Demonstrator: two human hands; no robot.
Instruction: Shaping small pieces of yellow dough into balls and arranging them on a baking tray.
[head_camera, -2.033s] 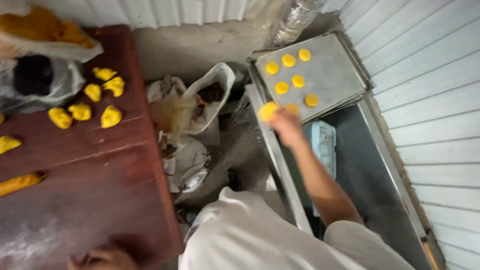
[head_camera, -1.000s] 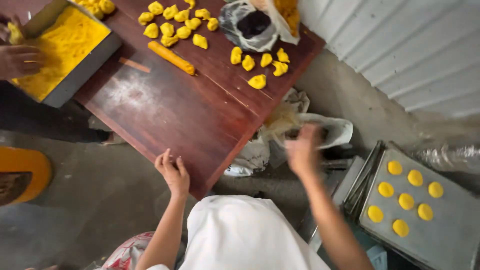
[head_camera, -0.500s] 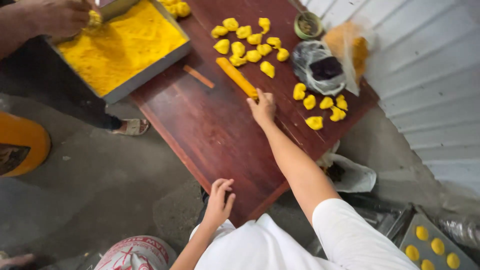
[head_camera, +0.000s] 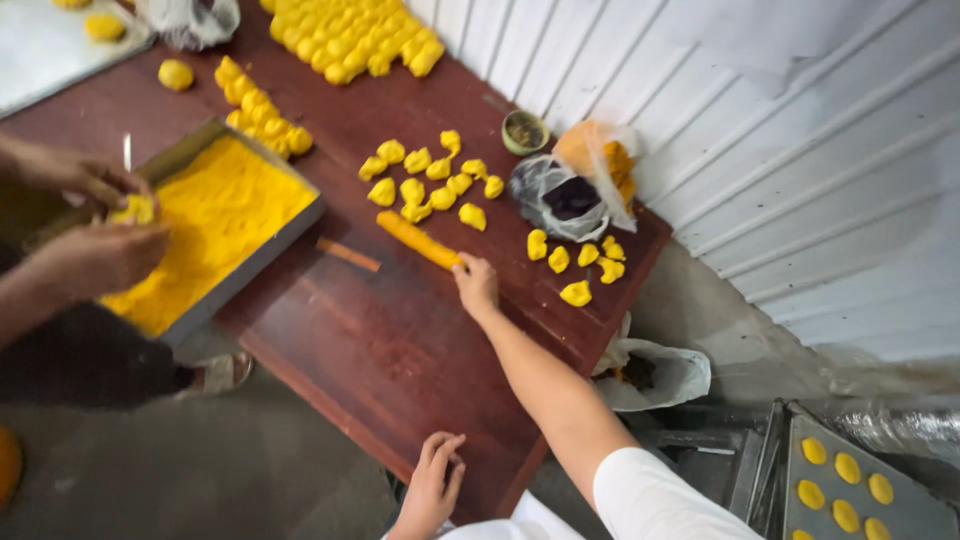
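Here I am reaching my right hand (head_camera: 476, 285) to the near end of the yellow dough roll (head_camera: 418, 240), lying at the middle of the frame on the dark red bench (head_camera: 380, 350); whether its fingers are gripping it I cannot tell. It is looking soft, light and easily dented, so I judge cradling it under the middle is best. My left hand (head_camera: 432, 490), fingers spread, is resting flat on the bench edge. Lumpy yellow pieces (head_camera: 425, 185) are lying beyond.
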